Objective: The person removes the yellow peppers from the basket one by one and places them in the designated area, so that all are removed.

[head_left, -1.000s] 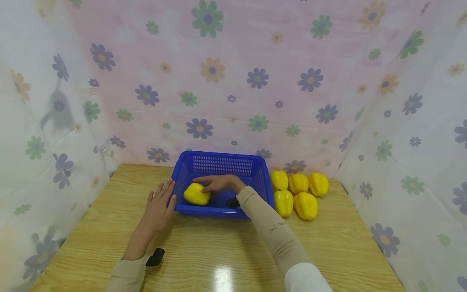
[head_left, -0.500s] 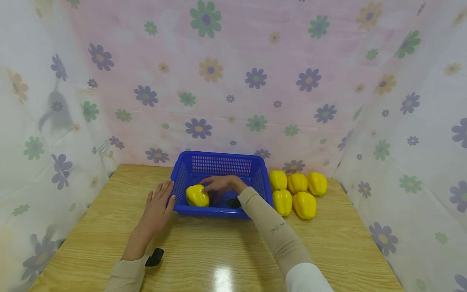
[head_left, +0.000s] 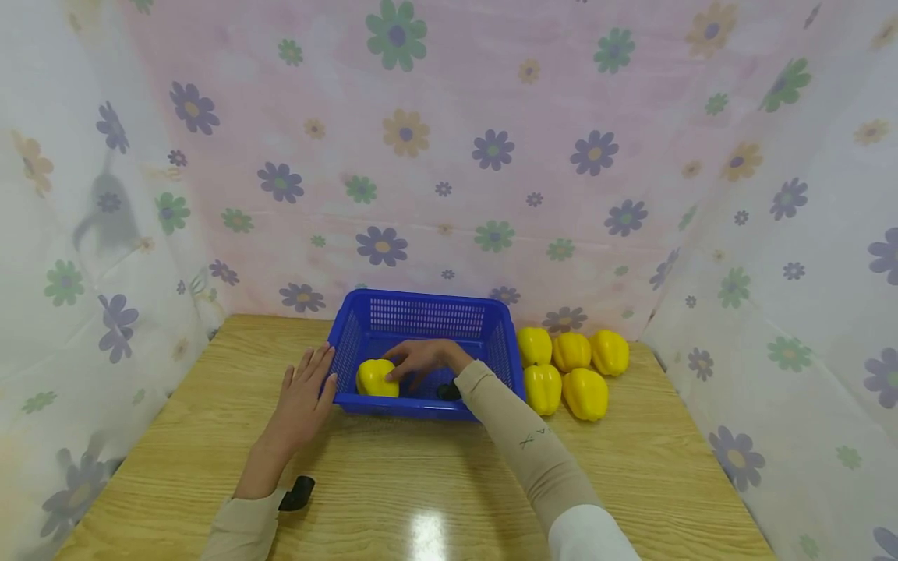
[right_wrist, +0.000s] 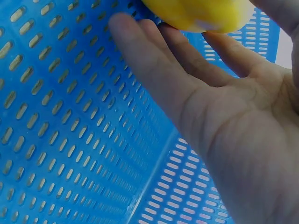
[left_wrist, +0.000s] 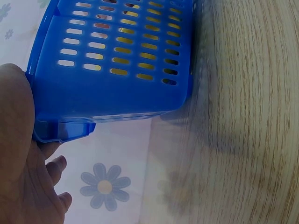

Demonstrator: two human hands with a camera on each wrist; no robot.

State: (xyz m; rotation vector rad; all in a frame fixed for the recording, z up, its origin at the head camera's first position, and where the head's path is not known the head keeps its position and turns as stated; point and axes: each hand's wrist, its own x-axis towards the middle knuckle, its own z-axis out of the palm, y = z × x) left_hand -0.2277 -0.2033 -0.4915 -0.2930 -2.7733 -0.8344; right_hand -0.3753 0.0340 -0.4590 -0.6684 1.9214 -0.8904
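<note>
A yellow bell pepper (head_left: 376,379) stands inside the blue plastic basket (head_left: 421,406), in its near left corner. My right hand (head_left: 425,358) reaches into the basket and holds the pepper from its right side, with the thumb on the near face. In the right wrist view the pepper (right_wrist: 205,14) shows at the top, between the thumb and the fingers (right_wrist: 196,60). My left hand (head_left: 300,401) rests with fairly straight fingers against the basket's left rim. The left wrist view shows that hand (left_wrist: 23,177) beside the slotted basket wall (left_wrist: 107,88).
Several more yellow bell peppers (head_left: 543,389) stand in two rows on the wooden table (head_left: 393,475), close to the basket's right side. A flowered cloth (head_left: 449,218) hangs behind the table and along both sides.
The pepper in the basket has turned from lying tilted to standing more upright, shifting slightly nearer. My right hand has moved slightly with it. My left hand stays at the rim.
</note>
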